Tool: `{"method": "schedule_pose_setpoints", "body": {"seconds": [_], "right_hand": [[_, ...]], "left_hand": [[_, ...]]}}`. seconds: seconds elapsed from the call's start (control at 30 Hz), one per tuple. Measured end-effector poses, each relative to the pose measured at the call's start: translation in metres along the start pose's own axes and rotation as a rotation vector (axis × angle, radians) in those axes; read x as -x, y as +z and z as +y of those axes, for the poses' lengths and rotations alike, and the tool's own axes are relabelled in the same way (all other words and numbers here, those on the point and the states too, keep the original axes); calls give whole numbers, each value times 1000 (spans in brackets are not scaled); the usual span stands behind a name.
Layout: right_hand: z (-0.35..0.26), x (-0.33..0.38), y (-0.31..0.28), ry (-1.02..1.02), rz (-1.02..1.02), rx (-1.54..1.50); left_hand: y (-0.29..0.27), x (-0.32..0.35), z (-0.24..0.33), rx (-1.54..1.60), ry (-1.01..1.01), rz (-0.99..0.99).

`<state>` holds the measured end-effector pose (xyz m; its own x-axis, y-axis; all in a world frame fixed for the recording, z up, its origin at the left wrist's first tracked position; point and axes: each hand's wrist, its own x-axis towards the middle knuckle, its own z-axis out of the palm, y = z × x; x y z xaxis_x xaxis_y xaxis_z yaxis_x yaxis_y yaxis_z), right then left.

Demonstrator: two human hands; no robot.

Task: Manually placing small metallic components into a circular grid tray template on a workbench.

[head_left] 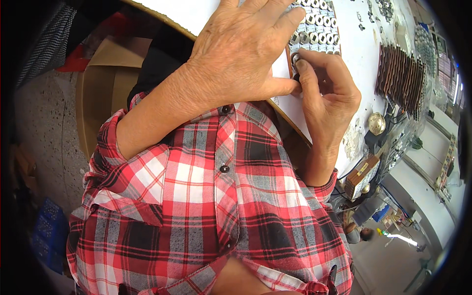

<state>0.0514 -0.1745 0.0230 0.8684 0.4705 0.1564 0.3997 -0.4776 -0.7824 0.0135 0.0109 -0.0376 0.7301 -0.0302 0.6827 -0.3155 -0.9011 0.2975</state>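
Observation:
A board (322,43) with a brown edge lies on the white table, carrying rows of small round silver metal pieces (325,38) with dark openings. At its near corner my right hand (330,96) is closed, thumb and fingers pinching a small round metal piece (295,57). My left hand (241,51) reaches across from the left with fingers stretched out over the board's left side. Its thumb points at my right fingertips and seems to touch something dark there. The tips of some left fingers are cut off by the upper edge.
To the right stands a stack of dark brown slotted strips (400,78). Near it are a round metal knob (377,123) and a brown box (362,176) with wires. Loose small metal parts (386,9) lie at the far side. A cardboard box (105,88) is at left; another person (354,232) is in the background.

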Motion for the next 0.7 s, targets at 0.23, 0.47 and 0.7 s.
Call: {"method": "schedule_pose_setpoints", "body": {"seconds": [0.23,0.47,0.7], "right_hand": [[8,0,-6,-57,-49,61],[1,-1,-4,-20,-43,87],[3,-11,-13,-29,-193,68]], "left_hand": [[31,4,-12,-198,248,313],[21,-7,-9,-181,299,439],[-21,-14,31,102,-218,-176]]}}
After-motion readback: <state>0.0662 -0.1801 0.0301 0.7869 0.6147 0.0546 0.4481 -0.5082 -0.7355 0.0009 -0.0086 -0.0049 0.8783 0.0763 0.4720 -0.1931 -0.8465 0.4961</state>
